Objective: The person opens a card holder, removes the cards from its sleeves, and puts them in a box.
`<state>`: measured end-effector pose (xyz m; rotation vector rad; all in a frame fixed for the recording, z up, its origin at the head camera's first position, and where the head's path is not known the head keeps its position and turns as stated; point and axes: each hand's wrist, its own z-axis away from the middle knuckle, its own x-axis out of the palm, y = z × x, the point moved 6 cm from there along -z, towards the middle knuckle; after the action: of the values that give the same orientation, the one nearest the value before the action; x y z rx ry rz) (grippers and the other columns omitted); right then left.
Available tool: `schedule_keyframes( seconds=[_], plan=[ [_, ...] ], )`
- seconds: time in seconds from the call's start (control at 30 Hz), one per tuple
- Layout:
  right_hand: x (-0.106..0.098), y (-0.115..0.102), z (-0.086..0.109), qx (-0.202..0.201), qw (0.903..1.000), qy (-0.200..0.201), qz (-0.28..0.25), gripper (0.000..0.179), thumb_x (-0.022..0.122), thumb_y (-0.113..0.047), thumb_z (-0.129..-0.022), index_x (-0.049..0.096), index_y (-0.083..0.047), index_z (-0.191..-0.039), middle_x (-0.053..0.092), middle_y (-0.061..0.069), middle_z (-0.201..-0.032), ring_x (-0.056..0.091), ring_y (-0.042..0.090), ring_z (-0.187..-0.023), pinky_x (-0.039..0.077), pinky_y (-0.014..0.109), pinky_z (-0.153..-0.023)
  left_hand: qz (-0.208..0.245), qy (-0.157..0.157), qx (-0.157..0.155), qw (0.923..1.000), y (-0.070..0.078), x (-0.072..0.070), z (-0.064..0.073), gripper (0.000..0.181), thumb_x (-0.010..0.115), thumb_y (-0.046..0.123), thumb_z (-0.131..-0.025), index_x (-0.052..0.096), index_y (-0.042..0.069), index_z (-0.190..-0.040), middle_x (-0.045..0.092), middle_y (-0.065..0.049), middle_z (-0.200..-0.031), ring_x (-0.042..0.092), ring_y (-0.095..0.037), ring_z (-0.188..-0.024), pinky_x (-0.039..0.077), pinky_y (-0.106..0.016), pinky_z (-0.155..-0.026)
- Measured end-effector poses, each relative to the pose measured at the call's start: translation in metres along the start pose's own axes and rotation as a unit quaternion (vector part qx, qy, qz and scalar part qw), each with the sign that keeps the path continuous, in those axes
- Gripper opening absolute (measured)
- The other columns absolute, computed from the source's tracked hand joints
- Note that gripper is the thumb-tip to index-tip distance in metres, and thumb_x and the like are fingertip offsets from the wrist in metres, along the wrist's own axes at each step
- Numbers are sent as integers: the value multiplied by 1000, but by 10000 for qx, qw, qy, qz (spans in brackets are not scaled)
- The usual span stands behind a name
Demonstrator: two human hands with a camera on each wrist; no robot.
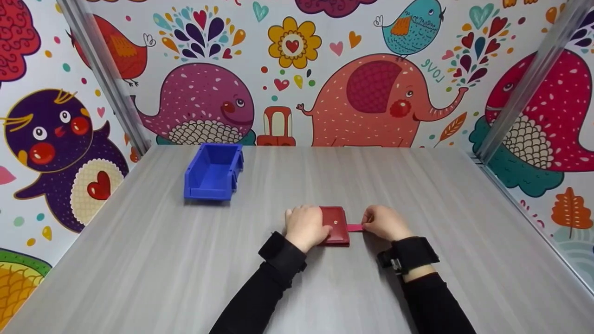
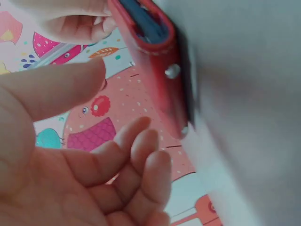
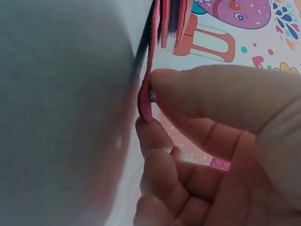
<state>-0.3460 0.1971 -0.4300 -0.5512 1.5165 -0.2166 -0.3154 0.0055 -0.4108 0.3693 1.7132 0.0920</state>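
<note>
Beside wallet (image 1: 338, 225), right grip (image 1: 386, 224) clamps strap (image 1: 354, 228); its snap (image 3: 153, 96) shows only from right wrist; left grip (image 1: 304, 227) apart.

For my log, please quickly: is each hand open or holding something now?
Left hand: open, beside the red wallet.
Right hand: holding the wallet's pink strap between thumb and fingers.

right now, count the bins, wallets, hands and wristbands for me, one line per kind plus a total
Bins: 1, the blue bin
Wallets: 1, the red wallet
Hands: 2, left hand and right hand
Wristbands: 2, left wristband and right wristband
Total: 6
</note>
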Motion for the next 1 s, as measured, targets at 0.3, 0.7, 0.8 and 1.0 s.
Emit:
schedule_keyframes(
  seconds=[0.3, 0.7, 0.8, 1.0],
  plan=[
    [2, 0, -1, -3, 10000, -26, 20, 5, 69, -4, -79, 65, -7, -78, 59, 2, -72, 53, 18, -64, 44, 34, -60, -45, 352, 376, 9987, 20, -4, 6, 31, 78, 39, -81, 69, 10, -88, 63, -5, -85, 58, -24, -83, 36, -37, -72],
    [1, 1, -1, -6, 9998, 49, 191, 6, 68, -6, -74, 65, -11, -75, 59, -1, -69, 52, 17, -64, 43, 35, -60, -376, 727, 988, 9917, 38, 1, 15, 29, 80, 37, -76, 67, 12, -82, 59, -4, -82, 56, -24, -80, 35, -36, -67],
    [2, 1, -1, 13, 9998, 40, 172, 6, 68, -6, -74, 65, -11, -75, 58, -1, -69, 52, 17, -64, 43, 35, -61, -462, 789, 1079, 9900, 41, 4, 15, 29, 81, 37, -75, 67, 12, -82, 59, -4, -83, 56, -24, -80, 34, -36, -68],
    [3, 2, -1, 32, 9998, 24, 173, 5, 69, -7, -75, 65, -10, -75, 58, -1, -69, 52, 18, -64, 43, 35, -61, -735, 815, 1148, 9873, 45, 9, 17, 33, 82, 40, -75, 70, 11, -85, 61, -5, -86, 57, -25, -83, 35, -37, -68]
  ],
)
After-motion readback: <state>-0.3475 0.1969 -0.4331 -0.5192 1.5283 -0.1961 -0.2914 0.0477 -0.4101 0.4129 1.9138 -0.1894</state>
